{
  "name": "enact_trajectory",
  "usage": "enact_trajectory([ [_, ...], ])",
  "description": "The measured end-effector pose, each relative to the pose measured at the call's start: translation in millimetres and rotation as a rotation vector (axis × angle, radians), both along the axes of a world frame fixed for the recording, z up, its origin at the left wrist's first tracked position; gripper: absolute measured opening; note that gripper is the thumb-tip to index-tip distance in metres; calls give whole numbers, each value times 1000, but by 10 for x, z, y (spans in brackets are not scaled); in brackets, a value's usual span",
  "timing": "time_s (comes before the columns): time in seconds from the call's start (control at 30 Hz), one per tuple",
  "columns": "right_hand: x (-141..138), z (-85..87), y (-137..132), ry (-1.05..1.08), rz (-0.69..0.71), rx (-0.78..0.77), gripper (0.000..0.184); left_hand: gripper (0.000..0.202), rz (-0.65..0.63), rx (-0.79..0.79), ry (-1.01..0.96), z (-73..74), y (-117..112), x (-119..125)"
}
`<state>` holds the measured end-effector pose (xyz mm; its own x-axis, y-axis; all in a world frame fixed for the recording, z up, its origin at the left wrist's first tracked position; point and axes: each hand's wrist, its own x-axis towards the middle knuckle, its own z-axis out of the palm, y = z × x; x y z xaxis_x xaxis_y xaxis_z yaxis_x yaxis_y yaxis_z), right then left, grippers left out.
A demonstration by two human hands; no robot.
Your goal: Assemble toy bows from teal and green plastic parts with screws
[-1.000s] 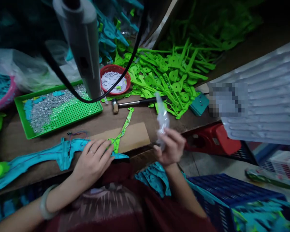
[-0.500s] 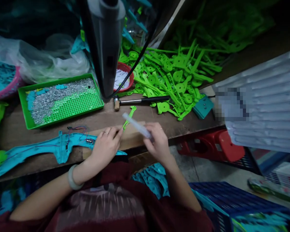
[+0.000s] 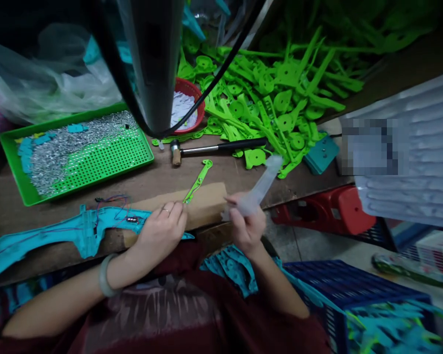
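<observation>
My left hand [image 3: 165, 223] is closed at the bench's front edge, its fingertips on the lower end of a slim green plastic part [image 3: 199, 181]. Beneath and left of that hand lies a long blue plastic shell [image 3: 59, 228] with thin wires and small metal coils or cells in it. My right hand [image 3: 248, 228] grips a translucent whitish plastic piece [image 3: 264, 184], which slants up and to the right, apart from the green part. A flat strip of brown cardboard or wood [image 3: 206, 204] lies between the hands.
A hammer [image 3: 217, 147] lies behind the green part. At left is a green tray [image 3: 103, 162] of small metal pieces; a red basket [image 3: 197, 101] holds white pieces. Many green parts [image 3: 266, 103] are heaped behind. A dark pole [image 3: 153, 64] with a cable rises from the bench.
My right hand has moved slightly right and turned, so the translucent piece now points up-right instead of up-left. The left hand stays by the green part. The view has shifted slightly.
</observation>
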<state>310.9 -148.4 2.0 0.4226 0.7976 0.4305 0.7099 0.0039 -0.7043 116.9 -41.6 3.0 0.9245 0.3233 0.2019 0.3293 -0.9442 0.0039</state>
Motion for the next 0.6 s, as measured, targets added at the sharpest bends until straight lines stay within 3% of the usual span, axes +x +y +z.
enact_trajectory([
  [0.13,-130,-8,18,-14,163,2,20,26,-32,8,53,19,11,1],
  [0.27,-228,-18,102,-82,433,-77,15,29,-8,12,-36,12,2,1],
  [0.47,-420,-120,55,-39,360,-188,17,30,-14,-19,61,58,3,-8],
  [0.6,-453,-173,25,-148,374,-179,20,40,-95,13,120,45,10,-77],
])
